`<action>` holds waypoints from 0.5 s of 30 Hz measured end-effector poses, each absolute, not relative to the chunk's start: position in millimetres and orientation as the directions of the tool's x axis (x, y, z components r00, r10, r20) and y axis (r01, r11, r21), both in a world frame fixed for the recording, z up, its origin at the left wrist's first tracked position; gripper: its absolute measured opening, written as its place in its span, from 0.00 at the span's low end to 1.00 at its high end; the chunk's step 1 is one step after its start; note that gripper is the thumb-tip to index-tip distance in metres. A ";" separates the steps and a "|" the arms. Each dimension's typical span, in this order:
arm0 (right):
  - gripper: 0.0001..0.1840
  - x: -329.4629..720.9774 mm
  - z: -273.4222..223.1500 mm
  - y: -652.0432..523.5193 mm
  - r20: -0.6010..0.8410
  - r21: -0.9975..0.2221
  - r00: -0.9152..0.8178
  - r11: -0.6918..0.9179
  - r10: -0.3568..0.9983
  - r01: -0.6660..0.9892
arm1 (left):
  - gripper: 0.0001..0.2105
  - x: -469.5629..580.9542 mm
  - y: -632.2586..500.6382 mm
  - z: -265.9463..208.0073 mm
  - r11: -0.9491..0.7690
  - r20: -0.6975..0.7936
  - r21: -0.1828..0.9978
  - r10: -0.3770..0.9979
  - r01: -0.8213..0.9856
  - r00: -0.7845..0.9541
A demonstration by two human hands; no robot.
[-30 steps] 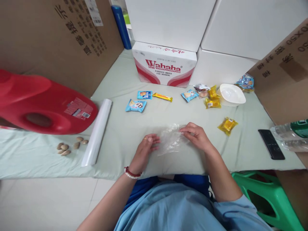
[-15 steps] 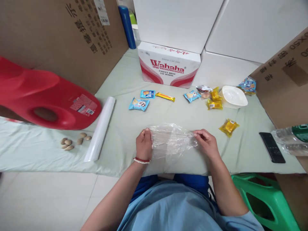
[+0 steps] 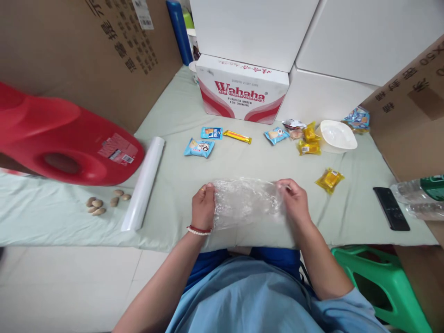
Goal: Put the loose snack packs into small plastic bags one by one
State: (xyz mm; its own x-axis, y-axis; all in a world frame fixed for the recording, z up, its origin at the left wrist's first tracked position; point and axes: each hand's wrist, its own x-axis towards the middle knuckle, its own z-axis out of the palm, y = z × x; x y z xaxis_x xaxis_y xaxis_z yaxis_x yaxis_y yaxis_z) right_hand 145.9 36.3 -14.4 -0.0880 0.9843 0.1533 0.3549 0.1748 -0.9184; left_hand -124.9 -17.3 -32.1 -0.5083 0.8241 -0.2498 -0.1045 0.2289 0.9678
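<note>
A clear plastic bag (image 3: 247,203) is stretched between my two hands, just above the near side of the table. My left hand (image 3: 204,207) pinches its left end, thumb on top, with a beaded bracelet at the wrist. The opposite upper corner is gripped by my right hand (image 3: 294,200), thumb and forefinger together. Beyond the bag lie two blue snack packets (image 3: 199,148) and a thin yellow snack stick (image 3: 237,137). A yellow-wrapped snack (image 3: 329,180) lies to the right of my right hand.
On the left are a red jug (image 3: 72,143), a white roll (image 3: 144,185) and several brown nuts (image 3: 97,203). A Wahaha box (image 3: 243,90) stands behind. To the right are a white bowl (image 3: 337,136), a black phone (image 3: 391,209), clear bottles (image 3: 411,193) and a green stool (image 3: 385,286).
The bag has been spread from a bunched, twisted shape into a flatter, roughly rectangular one. My left hand has moved slightly left; my right hand has shifted slightly left and up.
</note>
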 end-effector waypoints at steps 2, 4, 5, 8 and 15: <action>0.13 154.6 -21.4 38.7 -0.066 -0.974 0.034 -0.071 0.997 0.213 | 0.22 -128.6 -18.3 -33.9 0.242 -0.265 0.964 0.824 -0.113 -0.500; 0.16 164.2 -27.6 38.6 -0.183 -0.961 0.018 -0.182 0.983 0.206 | 0.22 -130.7 -18.6 -37.1 0.252 -0.264 0.963 0.834 -0.092 -0.485; 0.17 168.7 -29.3 37.3 -0.172 -0.949 0.000 -0.166 0.985 0.267 | 0.23 -131.1 -18.5 -38.8 0.254 -0.257 0.964 0.841 -0.073 -0.477; 0.27 178.1 -25.4 29.4 0.069 -0.837 -0.131 0.129 0.989 0.531 | 0.24 -129.8 -17.0 -41.2 0.253 -0.243 0.967 0.854 -0.041 -0.461; 0.10 166.4 -4.6 19.6 0.291 -0.610 -0.655 0.663 0.697 0.434 | 0.27 -128.3 -15.5 -21.4 0.310 -0.352 0.935 0.859 -0.169 -0.372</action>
State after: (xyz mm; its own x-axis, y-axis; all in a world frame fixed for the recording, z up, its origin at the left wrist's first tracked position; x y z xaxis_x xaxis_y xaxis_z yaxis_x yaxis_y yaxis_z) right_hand 166.4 19.6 -4.6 -0.6553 0.6973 0.2906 0.4345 0.6626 -0.6101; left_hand -128.3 -15.5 -21.4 -0.3715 0.8590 -0.3523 -0.1694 0.3104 0.9354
